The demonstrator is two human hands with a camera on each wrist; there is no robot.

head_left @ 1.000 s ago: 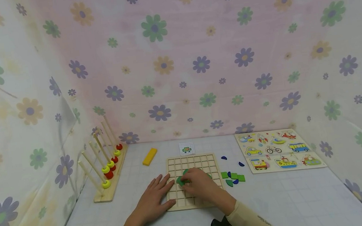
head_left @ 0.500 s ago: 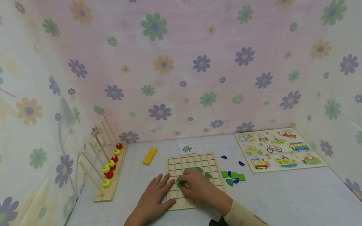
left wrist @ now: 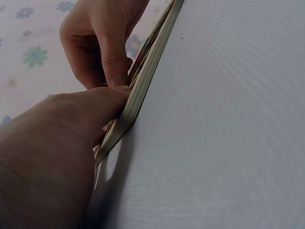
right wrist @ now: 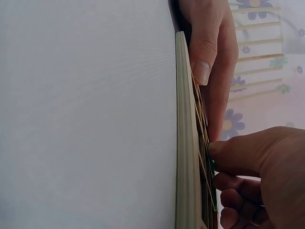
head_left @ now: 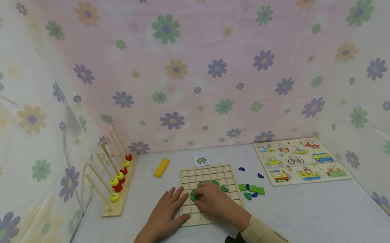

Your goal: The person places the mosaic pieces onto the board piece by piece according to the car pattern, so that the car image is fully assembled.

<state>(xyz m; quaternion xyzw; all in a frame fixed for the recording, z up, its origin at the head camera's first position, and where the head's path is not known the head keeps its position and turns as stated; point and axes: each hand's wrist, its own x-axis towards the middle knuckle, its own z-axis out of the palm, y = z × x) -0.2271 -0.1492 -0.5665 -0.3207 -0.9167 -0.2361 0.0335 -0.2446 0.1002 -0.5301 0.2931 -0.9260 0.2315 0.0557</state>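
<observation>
A wooden grid board (head_left: 226,170) lies flat on the table. My left hand (head_left: 167,213) rests along its left edge with fingers extended and the thumb (left wrist: 112,98) on its near part. Over the board's middle, my right hand (head_left: 214,198) pinches a green curved piece (head_left: 193,196) at the grid; its fingers partly hide the piece. In the right wrist view the thumb (right wrist: 238,152) touches the green piece (right wrist: 213,164), and the other fingers are curled. More green pieces (head_left: 224,189) lie in cells behind and right of that hand.
Right of the board lie loose green squares (head_left: 260,190), a green quarter-circle (head_left: 247,196) and several blue half-circles (head_left: 241,169). Behind stands a picture card (head_left: 201,159). A yellow block (head_left: 162,167) and pegged stand (head_left: 112,212) are left; a picture puzzle (head_left: 301,162) is far right.
My right hand has shifted slightly left at the grid, still at the green piece, and the green pieces behind it show more. The left hand has stayed in place.
</observation>
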